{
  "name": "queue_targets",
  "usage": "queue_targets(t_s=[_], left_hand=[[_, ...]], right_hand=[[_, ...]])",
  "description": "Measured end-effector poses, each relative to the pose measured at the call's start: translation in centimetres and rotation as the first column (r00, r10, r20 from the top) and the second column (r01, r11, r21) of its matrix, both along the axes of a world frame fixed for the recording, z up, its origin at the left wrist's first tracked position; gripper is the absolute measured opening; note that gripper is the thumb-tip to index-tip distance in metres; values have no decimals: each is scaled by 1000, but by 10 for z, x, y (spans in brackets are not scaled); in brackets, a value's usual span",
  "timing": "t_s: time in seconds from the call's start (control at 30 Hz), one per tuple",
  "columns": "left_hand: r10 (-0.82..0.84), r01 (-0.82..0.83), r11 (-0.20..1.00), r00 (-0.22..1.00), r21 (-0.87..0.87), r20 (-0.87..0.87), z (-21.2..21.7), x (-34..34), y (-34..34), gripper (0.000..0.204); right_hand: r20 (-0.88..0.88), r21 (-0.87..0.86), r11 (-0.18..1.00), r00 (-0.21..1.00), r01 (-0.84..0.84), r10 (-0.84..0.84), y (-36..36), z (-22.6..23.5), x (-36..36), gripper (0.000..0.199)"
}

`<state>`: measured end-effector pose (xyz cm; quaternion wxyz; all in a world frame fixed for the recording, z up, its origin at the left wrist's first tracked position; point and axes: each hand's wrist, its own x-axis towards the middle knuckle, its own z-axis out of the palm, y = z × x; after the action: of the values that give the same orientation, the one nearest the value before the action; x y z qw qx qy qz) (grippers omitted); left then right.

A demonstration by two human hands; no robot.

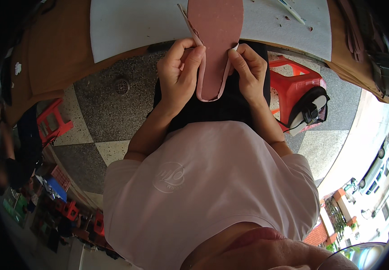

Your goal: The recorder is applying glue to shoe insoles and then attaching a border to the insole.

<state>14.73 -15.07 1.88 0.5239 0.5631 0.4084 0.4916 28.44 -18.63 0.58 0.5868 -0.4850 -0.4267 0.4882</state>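
A long, flat, pink sole-shaped piece point(216, 45) is being held by two bare hands, its narrow rounded end being pointed toward the wearer above black trousers point(208, 112), its broad end reaching over a pale grey-white sheet point(131, 27) on the table. The narrow end is being rimmed by a thin, paler pink edge band point(200, 85). The left edge is being pinched by the left hand point(176, 74), with thumb and forefinger closing narrowly on the band; from this grip a loose, slender, whitish strip point(186, 18) is standing out, apart from the piece's broad end. The right edge is being gripped by the right hand point(250, 72), its thumb being laid near a short whitish tip; how the fingers behind are being placed cannot be told. On the sheet, to the right, a slim white pen-shaped tool point(292, 11) is lying near small dark reddish scraps point(310, 29). Beyond the right forearm, a red plastic stool point(284, 81) is standing on the grey-and-pale chequered floor point(100, 108).
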Motion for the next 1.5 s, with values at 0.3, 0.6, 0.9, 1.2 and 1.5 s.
queue_targets(t_s=[0.3, 0.6, 0.9, 1.2, 1.5], left_hand=[[11, 29, 986, 971, 162, -239, 4, 1, 2, 7], [-120, 141, 987, 962, 73, -244, 4, -6, 4, 7], [-154, 162, 987, 952, 7, -264, 8, -3, 0, 9], [-63, 80, 994, 974, 71, -219, 3, 3, -2, 6], [-78, 72, 997, 969, -34, -233, 3, 0, -1, 4]], right_hand=[[4, -20, 1000, 1000, 1, -1, 0, -2, 1, 15], [-8, -27, 999, 1000, 21, -21, -1, -3, 2, 15], [-1, -36, 999, 1000, 30, -30, -1, -4, 1, 15], [54, -24, 999, 998, 42, -41, -1, -4, 1, 15], [64, 7, 999, 996, 54, -54, -1, -3, -2, 15]])
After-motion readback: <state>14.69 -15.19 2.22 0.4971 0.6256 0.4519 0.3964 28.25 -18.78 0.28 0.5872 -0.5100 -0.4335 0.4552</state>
